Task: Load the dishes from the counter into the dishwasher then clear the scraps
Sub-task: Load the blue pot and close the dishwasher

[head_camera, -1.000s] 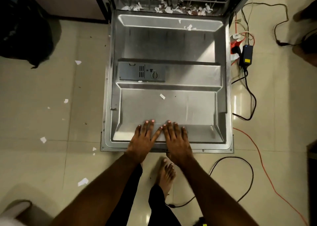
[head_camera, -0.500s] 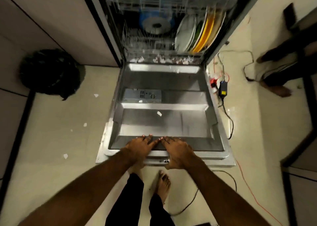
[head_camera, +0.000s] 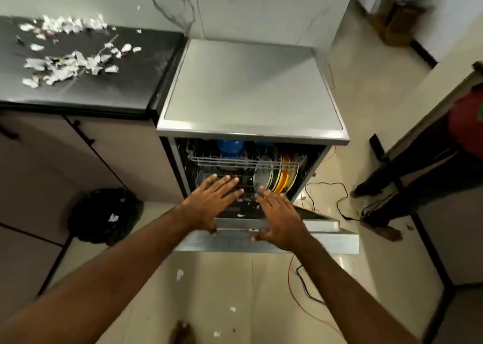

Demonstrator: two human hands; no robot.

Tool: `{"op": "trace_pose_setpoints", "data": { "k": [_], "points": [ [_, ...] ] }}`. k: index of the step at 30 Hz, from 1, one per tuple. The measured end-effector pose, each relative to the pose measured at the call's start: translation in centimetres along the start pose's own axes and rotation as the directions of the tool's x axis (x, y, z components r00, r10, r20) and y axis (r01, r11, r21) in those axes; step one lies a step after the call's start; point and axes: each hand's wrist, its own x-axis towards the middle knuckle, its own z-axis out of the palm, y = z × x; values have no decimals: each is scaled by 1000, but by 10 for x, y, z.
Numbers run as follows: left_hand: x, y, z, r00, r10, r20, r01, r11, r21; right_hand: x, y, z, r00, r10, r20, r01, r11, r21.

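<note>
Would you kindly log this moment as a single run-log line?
left hand: flat on grey steel dishwasher door | right hand: flat on door | door: part-open | white paper scraps: on black counter

Hands [head_camera: 211, 205] prob. on dishwasher door [head_camera: 329, 240].

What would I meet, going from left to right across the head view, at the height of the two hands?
black bag → left hand → right hand → another person's legs

Dishwasher door [head_camera: 230, 243] halfway up (flat before)
</note>
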Motion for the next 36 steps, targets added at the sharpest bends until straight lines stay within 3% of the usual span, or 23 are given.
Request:
{"op": "trace_pose_setpoints", "data": {
  "k": [3, 6, 9, 13, 16, 20, 23, 28, 32, 36],
  "points": [
    [16, -31, -29, 970, -134, -200, 141, 990, 19, 31, 1, -35, 982, 90, -167, -95, 995, -25],
    [39, -56, -50, 926, -253, -280, 254, 967, -32, 69, 2, -64, 948, 157, -278, -180, 982, -59],
    [65, -77, -67, 899, -365, -243, 354, 931, -92, 107, 9, -83, 958, 159, -237, -183, 979, -85],
    [102, -101, -77, 877, -447, -176, 422, 892, -164, 144, 21, -103, 978, 206, -39, -209, 971, -114],
    [118, -112, -80, 902, -428, -57, 411, 892, -188, 153, 15, -108, 973, 223, -57, -230, 951, -208],
    [125, -118, -88, 920, -392, 14, 387, 901, -198, 166, 4, -116, 964, 176, -201, -236, 912, -336],
    [124, -125, -104, 939, -341, 45, 344, 926, -157, 177, -2, -120, 962, 165, -216, -242, 884, -400],
    [120, -128, -122, 972, -235, -12, 235, 972, 28, 191, -1, -120, 964, 170, -204, -248, 849, -466],
    [120, -127, -115, 970, -232, -67, 235, 971, 43, 190, 1, -119, 968, 141, -206, -230, 823, -519],
    [121, -128, -124, 974, -227, -24, 228, 974, 21, 193, -2, -125, 966, 158, -203, -240, 838, -490]
  ]
}}
